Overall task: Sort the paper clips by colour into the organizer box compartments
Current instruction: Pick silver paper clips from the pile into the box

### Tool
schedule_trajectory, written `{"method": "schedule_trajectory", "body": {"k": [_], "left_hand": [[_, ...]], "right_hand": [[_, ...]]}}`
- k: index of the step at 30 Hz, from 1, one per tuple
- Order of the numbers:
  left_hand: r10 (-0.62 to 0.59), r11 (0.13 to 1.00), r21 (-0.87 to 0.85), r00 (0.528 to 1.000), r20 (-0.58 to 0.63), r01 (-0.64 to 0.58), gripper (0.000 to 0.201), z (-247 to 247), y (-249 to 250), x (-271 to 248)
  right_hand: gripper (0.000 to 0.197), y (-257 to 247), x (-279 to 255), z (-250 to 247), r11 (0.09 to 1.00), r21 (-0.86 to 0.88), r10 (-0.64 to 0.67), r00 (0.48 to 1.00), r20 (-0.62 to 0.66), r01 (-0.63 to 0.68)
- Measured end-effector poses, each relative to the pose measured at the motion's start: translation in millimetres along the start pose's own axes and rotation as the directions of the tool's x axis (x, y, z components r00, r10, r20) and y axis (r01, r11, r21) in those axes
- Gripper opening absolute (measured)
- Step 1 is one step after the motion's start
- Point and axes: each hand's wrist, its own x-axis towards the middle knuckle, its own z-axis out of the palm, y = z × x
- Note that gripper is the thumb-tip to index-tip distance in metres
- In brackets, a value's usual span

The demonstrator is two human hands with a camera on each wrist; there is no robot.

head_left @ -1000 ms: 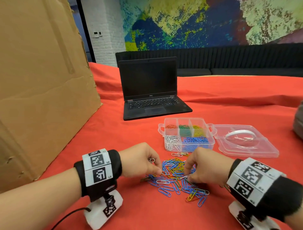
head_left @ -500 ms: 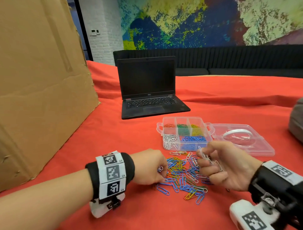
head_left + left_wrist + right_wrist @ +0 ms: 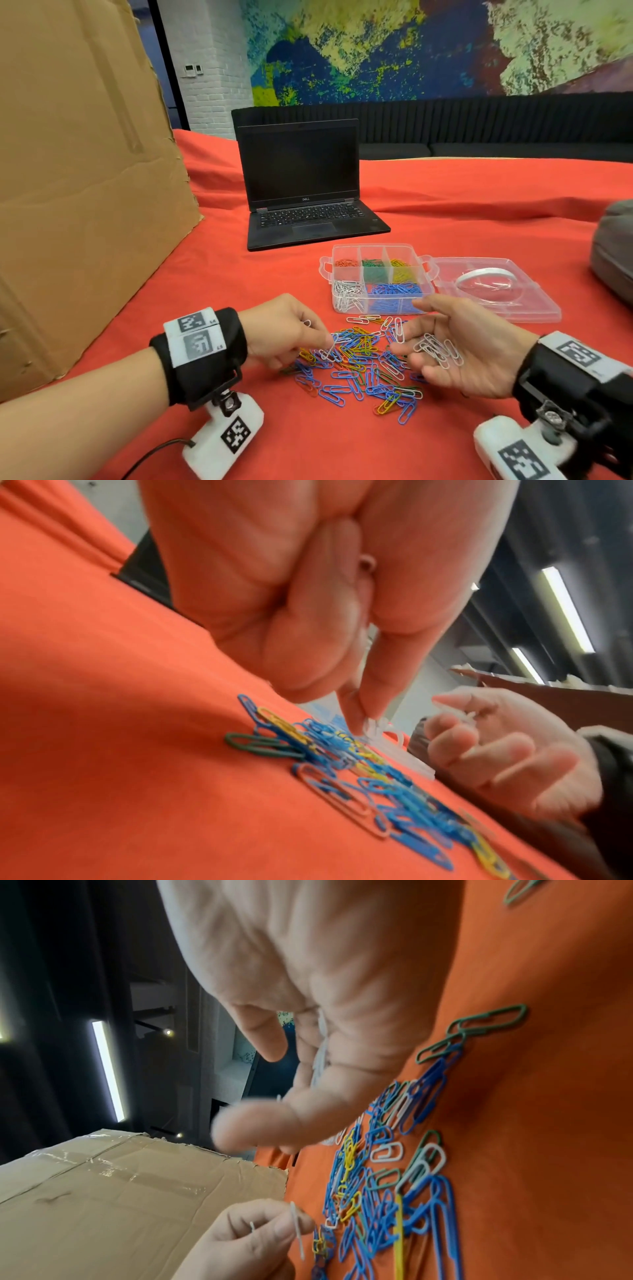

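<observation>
A heap of mixed paper clips (image 3: 363, 366) lies on the red cloth, mostly blue with yellow, green and white ones. My left hand (image 3: 291, 332) sits at the heap's left edge and pinches a white clip (image 3: 297, 1229) between thumb and forefinger. My right hand (image 3: 459, 349) is turned palm up at the heap's right, fingers relaxed, with several white clips (image 3: 436, 349) lying in its palm. Behind the heap stands the clear organizer box (image 3: 376, 310), holding red, green, yellow, white and blue clips in separate compartments.
The box's open lid (image 3: 496, 291) lies flat to its right. An open black laptop (image 3: 308, 192) stands behind the box. A large cardboard sheet (image 3: 78, 171) leans at the left. A grey object (image 3: 613, 253) sits at the right edge.
My right hand has lifted off the heap and turned palm up with white clips in it. My left hand has shifted right into the heap and pinched a white clip.
</observation>
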Motion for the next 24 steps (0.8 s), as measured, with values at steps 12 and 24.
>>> {"method": "schedule_trajectory", "body": {"k": [12, 24], "left_hand": [[0.134, 0.558, -0.812, 0.947, 0.291, 0.171, 0.02, -0.3, 12.2, 6.9], [0.325, 0.692, 0.616, 0.925, 0.198, -0.376, 0.011, 53.9, 47.9, 26.7]], "right_hand": [[0.018, 14.3, -9.3, -3.2, 0.842, -0.54, -0.117, 0.984, -0.135, 0.026], [0.017, 25.2, -21.8, -5.2, -0.106, -0.994, -0.384, 0.923, 0.017, -0.025]]}}
